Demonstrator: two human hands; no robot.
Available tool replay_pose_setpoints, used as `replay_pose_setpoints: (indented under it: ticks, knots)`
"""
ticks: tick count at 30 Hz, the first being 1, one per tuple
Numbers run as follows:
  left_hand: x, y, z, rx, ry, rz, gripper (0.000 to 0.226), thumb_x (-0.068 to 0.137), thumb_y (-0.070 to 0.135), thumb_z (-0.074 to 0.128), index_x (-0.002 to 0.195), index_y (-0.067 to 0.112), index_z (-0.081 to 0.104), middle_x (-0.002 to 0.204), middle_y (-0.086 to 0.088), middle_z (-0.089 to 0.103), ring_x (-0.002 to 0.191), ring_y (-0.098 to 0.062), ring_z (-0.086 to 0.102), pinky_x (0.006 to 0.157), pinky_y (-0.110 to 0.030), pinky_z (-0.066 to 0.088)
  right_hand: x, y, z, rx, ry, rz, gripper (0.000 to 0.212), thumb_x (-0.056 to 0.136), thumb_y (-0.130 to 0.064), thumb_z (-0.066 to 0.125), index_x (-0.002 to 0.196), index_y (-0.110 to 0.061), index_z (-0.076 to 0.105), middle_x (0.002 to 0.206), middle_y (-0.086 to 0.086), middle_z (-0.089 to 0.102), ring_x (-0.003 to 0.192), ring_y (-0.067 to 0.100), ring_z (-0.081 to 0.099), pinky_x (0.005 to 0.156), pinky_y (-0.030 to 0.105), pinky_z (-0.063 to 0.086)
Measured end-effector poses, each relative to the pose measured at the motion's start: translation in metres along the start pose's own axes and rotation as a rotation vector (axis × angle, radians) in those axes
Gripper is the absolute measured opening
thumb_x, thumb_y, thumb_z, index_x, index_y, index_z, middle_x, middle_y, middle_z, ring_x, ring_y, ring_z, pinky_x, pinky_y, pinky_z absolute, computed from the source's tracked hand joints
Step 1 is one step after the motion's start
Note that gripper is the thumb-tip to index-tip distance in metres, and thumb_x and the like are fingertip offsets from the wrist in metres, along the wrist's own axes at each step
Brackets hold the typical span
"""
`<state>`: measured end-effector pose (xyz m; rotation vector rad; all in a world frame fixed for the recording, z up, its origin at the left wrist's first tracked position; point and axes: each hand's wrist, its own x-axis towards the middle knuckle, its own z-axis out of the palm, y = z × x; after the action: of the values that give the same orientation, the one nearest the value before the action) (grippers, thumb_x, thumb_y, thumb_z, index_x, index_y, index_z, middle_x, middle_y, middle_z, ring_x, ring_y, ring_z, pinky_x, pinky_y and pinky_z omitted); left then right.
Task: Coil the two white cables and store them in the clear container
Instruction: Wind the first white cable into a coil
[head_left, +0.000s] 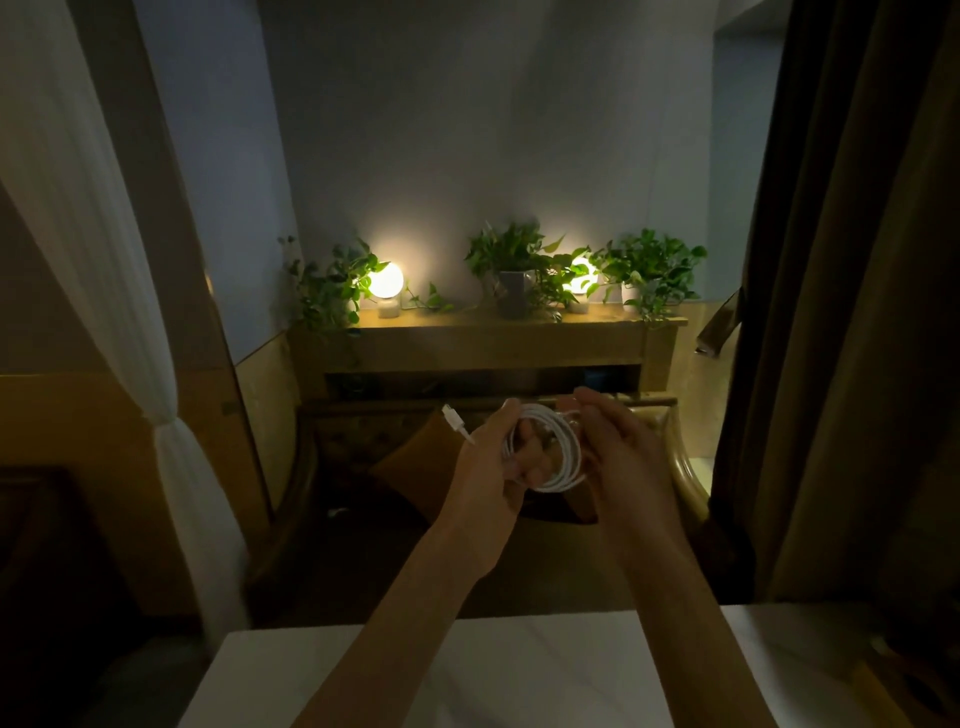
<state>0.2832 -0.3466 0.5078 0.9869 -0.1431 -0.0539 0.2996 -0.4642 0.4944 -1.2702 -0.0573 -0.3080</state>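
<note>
A white cable (563, 457) is wound into a round coil held up in the air between both hands. My left hand (485, 462) grips the coil's left side, fingers curled through the loops, and the cable's white plug end (453, 419) sticks out up and to the left of it. My right hand (615, 441) pinches the coil's upper right part. A second white cable and a clear container are not in view.
A white table (493, 675) lies below my forearms. Ahead stands a dark wooden sofa with a brown cushion (415, 457). Behind it a shelf (488, 325) carries potted plants and two lit globe lamps. A white curtain (104, 260) hangs left, a dark curtain (857, 312) right.
</note>
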Motion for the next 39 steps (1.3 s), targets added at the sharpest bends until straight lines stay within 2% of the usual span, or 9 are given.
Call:
replay_pose_setpoints:
  ticks: [4,7,15,19,22,25,33,36,39]
  knots:
    - [-0.003,0.000,0.005,-0.087,-0.068,0.131,0.043,0.100,0.032,0.037,0.062,0.015,0.049,0.038,0.007,0.038,0.038,-0.006,0.040,0.048,-0.018,0.045,0.007,-0.001,0.009,-0.306,0.177,-0.197,0.019,0.096,-0.024,0.054,0.109,-0.023,0.066,0.095,-0.010,0.070,0.090,0.008,0.067,0.075,0.026,0.054]
    - [-0.002,0.006,0.003,-0.120,-0.076,0.181,0.043,0.098,0.035,0.038,0.063,0.014,0.049,0.040,0.008,0.035,0.036,-0.005,0.035,0.041,-0.016,0.040,0.009,0.001,0.000,-0.526,0.057,-0.177,0.018,0.096,-0.026,0.051,0.102,-0.025,0.068,0.097,-0.006,0.069,0.093,0.012,0.065,0.082,0.034,0.054]
    - [0.010,0.005,-0.005,0.338,0.044,-0.034,0.040,0.096,0.043,0.044,0.070,0.015,0.054,0.046,0.006,0.049,0.033,-0.005,0.041,0.049,-0.024,0.034,-0.009,-0.039,-0.015,-0.138,-0.106,-0.185,0.018,0.092,-0.020,0.059,0.108,-0.022,0.067,0.091,-0.006,0.074,0.079,0.002,0.067,0.064,0.015,0.054]
    - [0.014,-0.003,-0.004,0.229,-0.137,-0.070,0.056,0.085,0.067,0.039,0.074,0.020,0.065,0.044,0.007,0.051,0.034,-0.002,0.042,0.044,-0.017,0.038,-0.014,-0.035,0.002,-0.384,-0.171,-0.294,0.008,0.089,-0.019,0.063,0.094,-0.023,0.067,0.085,-0.013,0.072,0.080,-0.005,0.066,0.061,0.006,0.049]
    - [0.015,-0.004,-0.007,0.142,-0.309,-0.104,0.072,0.064,0.084,0.051,0.082,0.015,0.066,0.048,-0.002,0.044,0.051,-0.010,0.042,0.062,-0.023,0.043,-0.012,-0.027,0.003,-0.593,-0.065,-0.404,0.006,0.089,-0.025,0.063,0.093,-0.029,0.066,0.089,-0.013,0.067,0.084,-0.005,0.062,0.064,0.008,0.047]
    - [0.016,-0.007,-0.009,0.147,-0.333,-0.108,0.079,0.066,0.080,0.055,0.098,0.009,0.067,0.074,-0.015,0.044,0.072,-0.021,0.044,0.074,-0.027,0.053,-0.014,-0.021,0.002,-0.647,-0.027,-0.499,0.007,0.090,-0.026,0.061,0.094,-0.030,0.065,0.098,-0.013,0.063,0.094,0.002,0.059,0.079,0.022,0.050]
    - [0.014,0.011,-0.016,0.311,-0.172,-0.153,0.034,0.097,0.032,0.043,0.080,0.009,0.061,0.054,-0.001,0.044,0.046,-0.008,0.038,0.046,-0.018,0.039,-0.020,-0.023,-0.022,-0.592,-0.522,-0.276,0.036,0.096,-0.015,0.050,0.119,-0.040,0.061,0.110,-0.027,0.064,0.105,-0.009,0.059,0.085,0.014,0.052]
    - [0.012,0.019,-0.015,0.496,-0.271,-0.226,0.042,0.099,0.039,0.041,0.071,0.012,0.058,0.051,0.000,0.039,0.042,-0.008,0.034,0.042,-0.017,0.034,-0.023,-0.016,-0.023,-0.610,-0.405,-0.318,0.042,0.092,-0.015,0.056,0.105,-0.055,0.058,0.101,-0.035,0.064,0.101,-0.009,0.060,0.082,0.019,0.055]
    - [0.010,0.023,-0.014,0.561,-0.311,-0.234,0.039,0.101,0.034,0.038,0.081,0.007,0.059,0.049,0.001,0.043,0.045,-0.010,0.040,0.048,-0.020,0.043,-0.020,-0.009,-0.024,-0.474,-0.356,-0.248,0.035,0.091,-0.016,0.059,0.113,-0.043,0.054,0.110,-0.019,0.065,0.104,0.003,0.064,0.079,0.030,0.059]
